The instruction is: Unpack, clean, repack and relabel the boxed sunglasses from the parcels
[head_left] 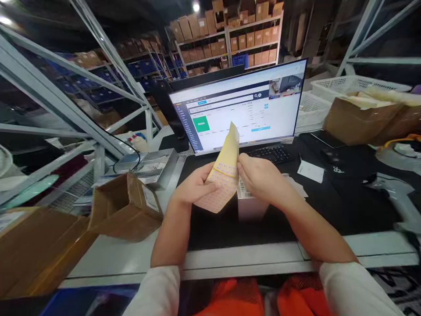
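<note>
My left hand [196, 186] and my right hand [259, 177] both grip a yellow and pink sheet of label backing paper [223, 173], held upright over the black desk mat [329, 206]. Its top corner curls up in front of the monitor [243, 105]. Just under my right hand stands a small pale box [251, 204] with a barcode label on it. Both hands have their fingers pinched on the sheet's edges.
An open cardboard box [126, 206] lies on its side at the left, with a larger carton [36, 245] nearer me. A keyboard [269, 153] sits below the monitor. Cardboard boxes [362, 116] and white baskets [348, 83] stand at the right. A metal tray [154, 164] rests behind the open box.
</note>
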Available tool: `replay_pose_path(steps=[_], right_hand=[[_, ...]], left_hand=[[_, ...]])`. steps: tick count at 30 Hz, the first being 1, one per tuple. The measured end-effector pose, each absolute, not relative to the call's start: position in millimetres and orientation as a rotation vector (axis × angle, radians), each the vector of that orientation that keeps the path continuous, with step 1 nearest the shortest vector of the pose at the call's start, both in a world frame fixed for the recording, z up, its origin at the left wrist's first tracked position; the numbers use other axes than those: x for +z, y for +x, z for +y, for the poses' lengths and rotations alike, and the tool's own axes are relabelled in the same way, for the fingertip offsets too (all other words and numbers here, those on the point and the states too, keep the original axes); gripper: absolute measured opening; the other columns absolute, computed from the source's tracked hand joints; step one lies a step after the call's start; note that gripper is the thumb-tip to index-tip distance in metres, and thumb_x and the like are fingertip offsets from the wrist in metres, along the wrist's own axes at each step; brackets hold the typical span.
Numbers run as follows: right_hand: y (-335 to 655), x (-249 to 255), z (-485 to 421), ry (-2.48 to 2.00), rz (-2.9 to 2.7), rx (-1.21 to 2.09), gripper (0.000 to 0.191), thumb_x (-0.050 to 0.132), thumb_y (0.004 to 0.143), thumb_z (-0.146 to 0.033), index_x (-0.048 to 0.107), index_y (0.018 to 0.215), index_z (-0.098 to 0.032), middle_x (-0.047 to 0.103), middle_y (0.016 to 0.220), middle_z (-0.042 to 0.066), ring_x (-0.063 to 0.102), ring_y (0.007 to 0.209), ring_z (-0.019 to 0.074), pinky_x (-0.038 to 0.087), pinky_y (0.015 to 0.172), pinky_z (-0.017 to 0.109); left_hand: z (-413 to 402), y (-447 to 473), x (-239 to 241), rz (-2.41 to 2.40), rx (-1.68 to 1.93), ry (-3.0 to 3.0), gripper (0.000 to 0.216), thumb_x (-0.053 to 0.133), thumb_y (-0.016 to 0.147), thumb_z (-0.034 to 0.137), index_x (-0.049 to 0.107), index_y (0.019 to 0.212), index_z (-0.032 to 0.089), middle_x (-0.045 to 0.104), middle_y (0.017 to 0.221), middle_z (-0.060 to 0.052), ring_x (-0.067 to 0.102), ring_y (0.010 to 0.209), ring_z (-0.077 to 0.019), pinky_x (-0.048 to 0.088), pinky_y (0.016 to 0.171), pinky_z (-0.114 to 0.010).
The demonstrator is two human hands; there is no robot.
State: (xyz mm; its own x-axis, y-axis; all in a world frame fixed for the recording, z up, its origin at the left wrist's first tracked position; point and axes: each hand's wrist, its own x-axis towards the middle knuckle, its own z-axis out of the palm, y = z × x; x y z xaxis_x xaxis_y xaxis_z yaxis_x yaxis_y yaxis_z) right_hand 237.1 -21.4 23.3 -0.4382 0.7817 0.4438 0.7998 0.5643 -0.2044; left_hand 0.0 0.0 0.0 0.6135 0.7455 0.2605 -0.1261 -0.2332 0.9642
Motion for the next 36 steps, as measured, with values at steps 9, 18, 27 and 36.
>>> replay_pose_path(steps=[9,18,27,36], right_hand=[[231.0,22.4,-23.7,-1.222,-2.250,-0.115,0.038,0.023,0.106,-0.029,0.056,0.093,-0.015,0.062,0.076,0.007,0.049,0.062,0.0185,0.021,0.060,0.033],[235.3,23.0,-21.5,-1.124,-2.210,0.002,0.030,0.029,0.105,-0.028,0.052,0.087,-0.018,0.060,0.075,0.004,0.048,0.063,0.0166,0.024,0.061,0.032],[226.8,21.0,-20.2,-1.258,-2.083,-0.092,0.026,0.042,0.104,-0.027,0.057,0.085,-0.017,0.066,0.076,0.005,0.055,0.063,0.0172,0.026,0.061,0.031],[221.6,12.7,-21.2,-1.247,-1.901,-0.164,0.019,0.051,0.099,-0.025,0.062,0.085,-0.017,0.072,0.078,0.006,0.064,0.069,0.0200,0.034,0.063,0.031]], left_hand=[[5.0,-7.9,-3.3,0.536,0.883,1.570,0.052,0.081,0.081,0.020,0.067,0.131,0.023,0.076,0.124,-0.010,0.075,0.107,-0.0258,0.061,0.088,-0.030],[6.8,-6.9,-1.4,0.533,0.889,1.590,0.054,0.082,0.081,0.021,0.066,0.132,0.022,0.075,0.126,-0.010,0.075,0.109,-0.0272,0.061,0.088,-0.031],[5.2,-6.7,3.3,0.596,0.925,1.636,0.056,0.080,0.084,0.025,0.063,0.136,0.021,0.072,0.133,-0.012,0.072,0.116,-0.0301,0.060,0.092,-0.033],[-5.4,-2.7,8.5,0.653,0.940,1.717,0.058,0.077,0.087,0.029,0.059,0.142,0.021,0.068,0.138,-0.012,0.068,0.123,-0.0312,0.058,0.098,-0.037]])
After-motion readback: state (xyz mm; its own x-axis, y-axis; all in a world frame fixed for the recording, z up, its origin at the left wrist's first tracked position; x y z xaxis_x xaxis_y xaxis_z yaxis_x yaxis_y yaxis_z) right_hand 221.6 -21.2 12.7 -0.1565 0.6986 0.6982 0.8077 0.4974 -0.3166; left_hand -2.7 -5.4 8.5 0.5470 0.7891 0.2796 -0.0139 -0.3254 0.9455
